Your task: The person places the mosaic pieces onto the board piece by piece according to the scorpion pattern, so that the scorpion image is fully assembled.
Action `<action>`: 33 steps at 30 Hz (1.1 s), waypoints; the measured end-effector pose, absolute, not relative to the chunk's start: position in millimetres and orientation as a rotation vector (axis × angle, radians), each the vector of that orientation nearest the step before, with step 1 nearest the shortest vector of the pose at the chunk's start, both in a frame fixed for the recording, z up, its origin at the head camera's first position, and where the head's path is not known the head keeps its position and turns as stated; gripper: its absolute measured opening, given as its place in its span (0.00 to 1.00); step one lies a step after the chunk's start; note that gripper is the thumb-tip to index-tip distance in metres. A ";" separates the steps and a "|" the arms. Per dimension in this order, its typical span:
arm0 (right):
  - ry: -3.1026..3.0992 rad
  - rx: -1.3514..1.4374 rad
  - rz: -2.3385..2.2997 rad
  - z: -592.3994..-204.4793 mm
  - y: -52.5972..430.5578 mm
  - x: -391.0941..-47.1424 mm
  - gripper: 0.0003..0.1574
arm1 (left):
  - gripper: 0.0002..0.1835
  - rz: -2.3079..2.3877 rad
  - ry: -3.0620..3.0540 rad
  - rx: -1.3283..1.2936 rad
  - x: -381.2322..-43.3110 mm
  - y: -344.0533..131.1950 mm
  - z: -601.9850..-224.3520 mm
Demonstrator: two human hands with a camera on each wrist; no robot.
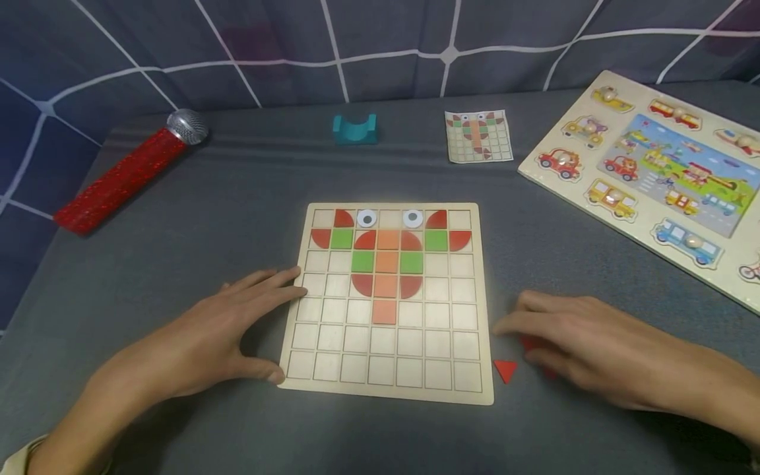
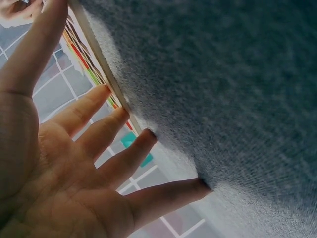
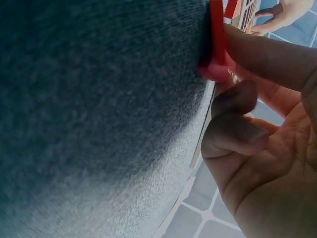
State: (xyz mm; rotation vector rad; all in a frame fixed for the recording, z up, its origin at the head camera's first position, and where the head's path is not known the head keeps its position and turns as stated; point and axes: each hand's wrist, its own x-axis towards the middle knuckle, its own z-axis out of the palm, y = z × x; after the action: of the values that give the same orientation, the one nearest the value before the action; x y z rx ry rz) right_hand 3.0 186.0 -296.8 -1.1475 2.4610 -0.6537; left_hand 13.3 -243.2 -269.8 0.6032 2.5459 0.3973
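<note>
A square wooden grid board (image 1: pixel 350 340) lies flat in front of me. Red quarter-circles (image 1: pixel 411 286), green squares (image 1: pixel 363 262), orange squares (image 1: pixel 384 311) and two googly-eye pieces (image 1: pixel 366 218) fill some upper and middle cells. My left hand (image 1: pixel 222 333) is spread along the board's left side, thumb at the lower corner, fingertips touching the edge. Right of the board, my right hand (image 1: pixel 572 343) has curled fingers and pinches a red piece (image 3: pixel 217 34), partly hidden by the hand. More red shows beneath it. A loose red triangle (image 1: pixel 505 370) lies between that hand and the board.
At the back is a small pattern card (image 1: pixel 478 136) beside a teal arch block (image 1: pixel 355 130). A red glittery microphone (image 1: pixel 127 175) lies at the back left. The wooden vehicle puzzle (image 1: pixel 582 181) takes up the right side. A dark grid-patterned cloth (image 1: pixel 392 33) rises behind.
</note>
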 end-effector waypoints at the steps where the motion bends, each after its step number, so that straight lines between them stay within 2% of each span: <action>1: 2.458 -1.135 -0.647 -297.3 186.3 2.9 0.31 | 0.55 0.398 2.544 0.601 13.2 -243.2 -270.1; 8: 2.443 -1.090 -0.615 -298.6 186.0 0.7 0.20 | 0.55 0.400 2.543 0.594 13.5 -242.5 -270.5; 17: 2.440 -1.142 -0.778 -291.7 175.1 -0.9 0.12 | 0.56 0.396 2.546 0.590 13.6 -242.6 -271.6; 24: 2.451 -1.022 -0.779 -287.9 166.1 -2.2 0.13 | 0.56 0.394 2.531 0.569 12.3 -242.0 -270.3; 30: 2.456 -1.098 -0.790 -286.0 161.6 -1.7 0.20 | 0.56 0.400 2.532 0.571 12.1 -242.2 -270.1; 33: 2.453 -1.123 -0.807 -284.5 158.5 -2.0 0.20 | 0.56 0.400 2.535 0.570 12.2 -242.3 -269.8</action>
State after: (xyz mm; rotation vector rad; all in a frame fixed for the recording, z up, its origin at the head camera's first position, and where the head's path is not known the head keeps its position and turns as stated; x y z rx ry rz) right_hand -2.0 158.5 -284.5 -1.1234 2.4527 -0.8071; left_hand 12.2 -242.3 -269.8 0.5702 2.5348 0.4002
